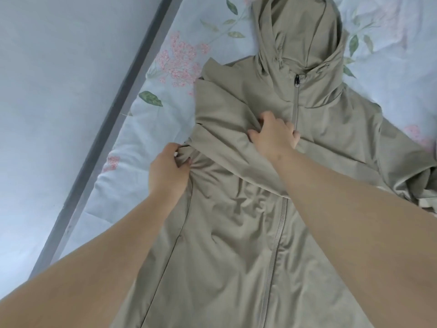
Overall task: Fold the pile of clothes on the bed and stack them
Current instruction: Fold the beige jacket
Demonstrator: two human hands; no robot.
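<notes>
Two bare hands work on one khaki hooded jacket (236, 233), which lies front-up on a bed (142, 129) with a pale floral sheet. Its hood (305, 36) points to 12 o'clock and its hem runs out of view at 6 o'clock. A closed zip (279, 233) runs down the middle.

The near sleeve (227, 129), on the 9 o'clock side, is folded across the chest. The right hand (274, 136) grips its fabric just beside the zip, with the fingers (267, 118) curled into the cloth. The left hand (169, 166) is at the jacket's 9 o'clock edge, pinching a bunch of gathered fabric between thumb and curled fingers. The far sleeve (402, 157) lies spread toward 3 o'clock, not yet folded, and its end is rumpled at the frame edge.

Likely risks, judged from this view:
- The fabric looks thin and slick, so the folded sleeve could slide back open once the right hand lets go.
- The gathers under the left hand could be trapped in the fold, leaving a lumpy, uneven bundle.
- A grey bed rail (101, 138) and a wall (47, 91) lie near the jacket at 9 o'clock, so a hard tug that way could drag the cloth off the mattress edge.

No finished stack is in view.
</notes>
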